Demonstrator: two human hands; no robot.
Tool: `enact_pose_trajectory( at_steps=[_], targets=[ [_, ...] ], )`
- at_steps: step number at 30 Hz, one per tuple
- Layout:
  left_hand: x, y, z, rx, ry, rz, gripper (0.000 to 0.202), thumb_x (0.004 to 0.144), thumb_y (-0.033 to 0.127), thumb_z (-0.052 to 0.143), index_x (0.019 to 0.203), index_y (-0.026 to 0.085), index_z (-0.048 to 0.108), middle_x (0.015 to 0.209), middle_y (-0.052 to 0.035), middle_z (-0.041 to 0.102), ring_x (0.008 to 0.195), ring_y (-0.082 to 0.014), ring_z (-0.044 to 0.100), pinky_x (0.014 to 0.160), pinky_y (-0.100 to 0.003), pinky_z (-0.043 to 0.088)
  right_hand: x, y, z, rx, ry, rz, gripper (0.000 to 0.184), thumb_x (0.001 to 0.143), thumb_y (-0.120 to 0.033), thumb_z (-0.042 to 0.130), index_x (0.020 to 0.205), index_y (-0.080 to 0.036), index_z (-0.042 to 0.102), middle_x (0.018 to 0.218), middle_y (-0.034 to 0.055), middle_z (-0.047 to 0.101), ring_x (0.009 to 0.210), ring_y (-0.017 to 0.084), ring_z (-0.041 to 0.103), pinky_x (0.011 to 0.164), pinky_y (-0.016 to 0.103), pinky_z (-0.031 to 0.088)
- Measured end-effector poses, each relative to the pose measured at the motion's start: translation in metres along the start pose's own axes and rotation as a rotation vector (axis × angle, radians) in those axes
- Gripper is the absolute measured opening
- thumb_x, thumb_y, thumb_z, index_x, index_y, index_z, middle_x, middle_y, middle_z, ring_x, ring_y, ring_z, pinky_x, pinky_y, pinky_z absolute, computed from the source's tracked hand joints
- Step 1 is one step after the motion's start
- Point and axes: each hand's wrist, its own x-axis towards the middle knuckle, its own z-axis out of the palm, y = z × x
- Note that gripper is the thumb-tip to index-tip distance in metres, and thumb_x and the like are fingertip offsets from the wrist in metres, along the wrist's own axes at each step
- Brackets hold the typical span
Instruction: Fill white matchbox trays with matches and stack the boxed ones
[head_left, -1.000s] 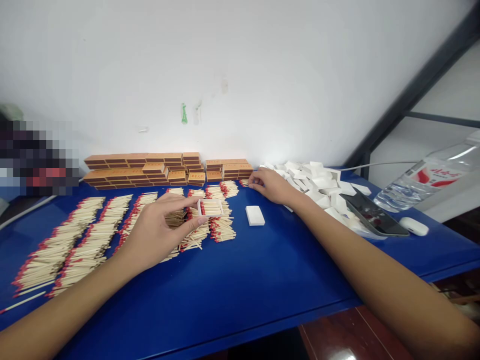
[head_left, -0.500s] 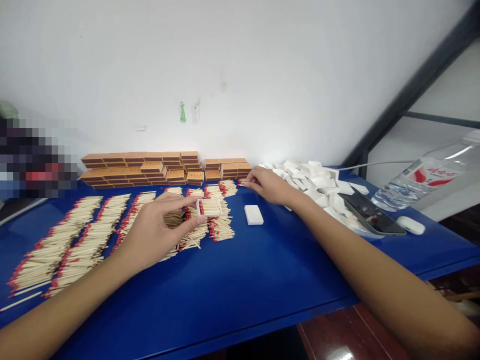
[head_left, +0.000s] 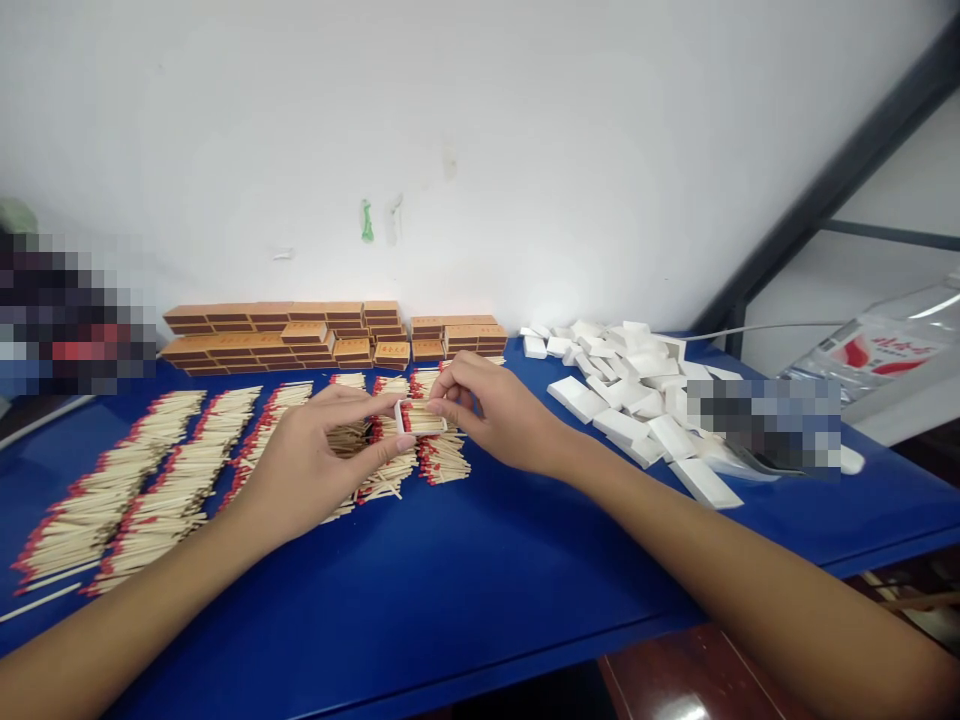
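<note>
Spreading across the blue table (head_left: pixel 487 580), match rows (head_left: pixel 150 470) face a white wall (head_left: pixel 525 120)

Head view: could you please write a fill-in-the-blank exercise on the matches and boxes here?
The left hand holds a white tray filled with ____.
The brown boxes stand stacked along the white ____.
The loose white boxes lie on a ____ table.
Missing words: matches; wall; blue.
</note>
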Motion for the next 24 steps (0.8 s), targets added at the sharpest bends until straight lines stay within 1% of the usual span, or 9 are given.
enact_pose_trajectory(
  at_steps=[4,7,9,10,12,15,17,19,24],
  targets=[
    [0.0,0.001,0.0,-0.012,-0.027,0.002,0.046,0.083,0.055,0.077,0.125,0.034,0.073,0.098,-0.0005,0.074,0.088,-0.0198,0.064,0.083,-0.034,0.053,0.0,-0.002,0.003,-0.044,0.007,-0.058,0.008,0.1,-0.027,0.058,0.094,-0.021,0.059,0.093,0.0025,0.058,0.082,0.015,0.055,0.075,0.03,0.044],
    [0.0,0.0,0.0,0.001,-0.022,-0.01,0.047,0.084,0.055,0.077,0.125,0.034,0.073,0.101,-0.0012,0.075,0.091,-0.0209,0.065,0.084,-0.035,0.053,0.002,0.004,-0.007,-0.072,0.053,-0.054,0.009,0.099,-0.028,0.058,0.093,-0.021,0.06,0.094,0.003,0.061,0.079,0.015,0.055,0.073,0.03,0.044],
    [0.0,0.0,-0.001,0.011,-0.01,-0.023,0.047,0.083,0.056,0.077,0.124,0.034,0.074,0.106,-0.0023,0.075,0.096,-0.0227,0.066,0.086,-0.036,0.053,0.004,0.018,-0.019,-0.136,0.106,0.004,0.01,0.099,-0.028,0.057,0.092,-0.022,0.06,0.094,0.0039,0.062,0.078,0.016,0.055,0.072,0.031,0.044],
    [0.0,0.001,-0.002,0.014,-0.006,-0.029,0.047,0.083,0.057,0.077,0.124,0.033,0.074,0.107,-0.0027,0.075,0.098,-0.0234,0.066,0.087,-0.036,0.053,0.005,0.028,-0.026,-0.184,0.132,0.048,0.009,0.098,-0.027,0.057,0.091,-0.021,0.061,0.092,0.0045,0.062,0.077,0.016,0.055,0.072,0.031,0.044],
    [0.0,0.001,-0.002,0.019,-0.003,-0.038,0.047,0.082,0.058,0.077,0.123,0.033,0.075,0.109,-0.0032,0.075,0.1,-0.0242,0.067,0.089,-0.037,0.053,0.006,0.053,-0.039,-0.288,0.144,0.127,0.008,0.096,-0.023,0.057,0.092,-0.021,0.064,0.091,0.0056,0.063,0.076,0.017,0.055,0.073,0.033,0.044],
    [0.001,0.002,-0.003,0.034,-0.006,-0.029,0.048,0.083,0.059,0.076,0.122,0.032,0.075,0.109,-0.0038,0.075,0.1,-0.0248,0.067,0.09,-0.038,0.054,0.005,0.089,-0.052,-0.367,0.062,0.188,0.011,0.094,-0.018,0.057,0.094,-0.019,0.068,0.096,0.0076,0.065,0.08,0.018,0.059,0.079,0.034,0.045],
    [0.001,0.002,-0.003,0.05,-0.003,-0.022,0.048,0.083,0.059,0.075,0.123,0.032,0.075,0.11,-0.0041,0.076,0.102,-0.0255,0.067,0.089,-0.039,0.054,0.004,0.105,-0.054,-0.378,0.0,0.206,0.012,0.092,-0.016,0.059,0.093,-0.018,0.07,0.097,0.0081,0.066,0.082,0.019,0.06,0.08,0.034,0.045],
    [0.001,0.002,-0.004,0.059,0.002,-0.021,0.048,0.084,0.059,0.075,0.123,0.032,0.075,0.11,-0.0039,0.076,0.102,-0.0257,0.067,0.089,-0.039,0.055,0.004,0.11,-0.053,-0.388,-0.031,0.219,0.011,0.092,-0.017,0.06,0.091,-0.017,0.071,0.095,0.0081,0.066,0.081,0.019,0.061,0.078,0.033,0.046],
    [0.001,0.002,-0.005,0.071,0.014,0.001,0.047,0.084,0.059,0.075,0.122,0.032,0.075,0.111,-0.0036,0.077,0.106,-0.0261,0.067,0.091,-0.037,0.055,0.004,0.107,-0.048,-0.419,-0.047,0.24,0.01,0.092,-0.019,0.062,0.085,-0.016,0.069,0.09,0.0077,0.065,0.078,0.018,0.058,0.073,0.031,0.044]
  ],
)
